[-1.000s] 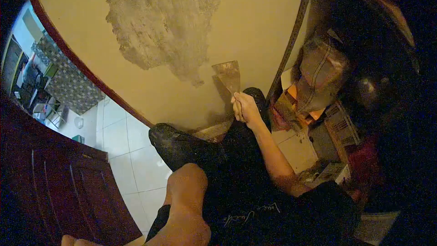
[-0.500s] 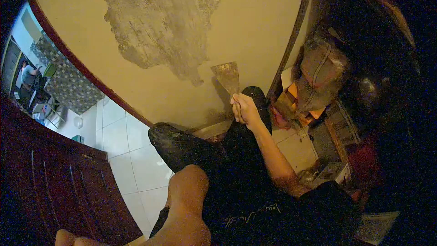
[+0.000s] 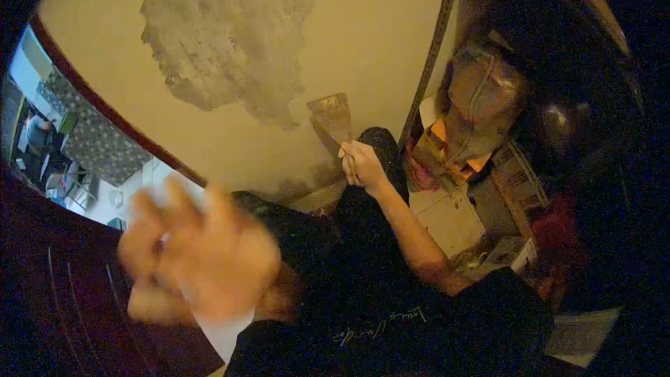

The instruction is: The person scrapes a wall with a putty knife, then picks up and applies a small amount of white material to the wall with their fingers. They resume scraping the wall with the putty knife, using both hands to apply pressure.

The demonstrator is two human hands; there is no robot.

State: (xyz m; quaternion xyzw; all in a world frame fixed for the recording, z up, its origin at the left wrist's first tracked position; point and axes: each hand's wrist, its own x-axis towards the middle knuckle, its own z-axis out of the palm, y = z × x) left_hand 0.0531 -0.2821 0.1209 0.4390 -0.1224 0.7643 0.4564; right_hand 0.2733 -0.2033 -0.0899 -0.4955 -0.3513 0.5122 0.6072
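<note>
My right hand (image 3: 361, 166) is closed around the handle of a scraper (image 3: 331, 116) with a wide, stained metal blade. The blade points up, close in front of a yellowish wall (image 3: 377, 35); whether it touches cannot be made out. Up and to the left of the blade, a large rough grey patch (image 3: 230, 35) covers part of the wall. My left hand (image 3: 202, 251) is raised in front of my left leg, near the camera. Motion smears its fingers, which look partly bent, and nothing recognisable shows in them.
Bags and boxes (image 3: 485, 91) are piled right of the wall's edge. A dark red panelled door (image 3: 77, 286) stands at lower left. Through the opening, a person (image 3: 38, 129) is in another room with a mosaic-tiled wall (image 3: 98, 126). My dark-clothed knees (image 3: 380, 146) are near the wall.
My left hand has swung up from the bottom left edge into the view's lower left. The wall and scraper appear slightly further left, while my right hand keeps its grip.
</note>
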